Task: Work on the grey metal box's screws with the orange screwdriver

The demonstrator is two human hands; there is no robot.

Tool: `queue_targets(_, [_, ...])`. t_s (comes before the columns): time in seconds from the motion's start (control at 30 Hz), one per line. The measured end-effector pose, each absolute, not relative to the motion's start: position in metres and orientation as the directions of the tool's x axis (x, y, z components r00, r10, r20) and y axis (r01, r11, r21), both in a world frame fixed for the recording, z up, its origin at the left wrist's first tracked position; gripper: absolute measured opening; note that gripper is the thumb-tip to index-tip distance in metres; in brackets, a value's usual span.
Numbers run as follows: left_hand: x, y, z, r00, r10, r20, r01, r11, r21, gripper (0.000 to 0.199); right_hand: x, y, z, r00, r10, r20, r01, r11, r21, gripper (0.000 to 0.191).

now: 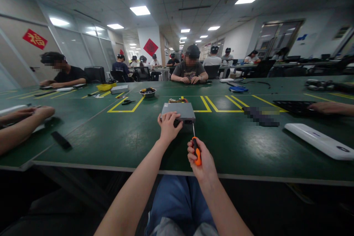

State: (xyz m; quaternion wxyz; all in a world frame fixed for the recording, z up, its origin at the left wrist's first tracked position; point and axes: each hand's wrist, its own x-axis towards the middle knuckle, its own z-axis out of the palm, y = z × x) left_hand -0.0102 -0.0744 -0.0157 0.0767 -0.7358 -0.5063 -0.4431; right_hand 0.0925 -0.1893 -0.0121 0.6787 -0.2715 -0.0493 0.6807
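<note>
A grey metal power supply unit point(182, 108) lies on the green table in front of me, with a dark socket on its near face and coloured wires point(178, 100) at its far side. My left hand point(169, 127) grips its near left part, fingers over the top and thumb at the near face. In my right hand point(205, 158) is a screwdriver point(197, 153) with an orange and black handle. Its thin shaft points up to the near right corner of the unit. Whether the tip sits in a screw is too small to tell.
A metal bowl point(147, 93) holding small parts, black pliers point(128, 102) and a yellow tray point(106, 86) are at the far left. To the right lie a white casing point(320, 141) and a black panel point(295, 107) under another person's hand. Co-workers sit left and opposite.
</note>
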Motion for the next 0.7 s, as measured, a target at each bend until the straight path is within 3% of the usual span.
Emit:
queue_targets(0.13, [-0.010,-0.073,-0.017,0.096,0.669,0.737,0.807,-0.486,0.336,0.024,0.094,-0.190,-0.011,0.020,0.952,-0.305,-0.904,-0.112,-0.412,0.018])
queue_targets(0.43, [-0.009,-0.075,-0.015,0.097,0.683,0.724,0.816,-0.471,0.335,0.024,0.087,-0.190,-0.012,-0.062,0.961,-0.270,-0.838,-0.197,-0.509,0.019])
queue_targets(0.7, [-0.010,-0.076,-0.015,0.097,0.688,0.719,0.820,-0.465,0.334,0.024,0.084,-0.181,-0.014,-0.061,0.952,-0.301,-0.835,-0.214,-0.507,0.019])
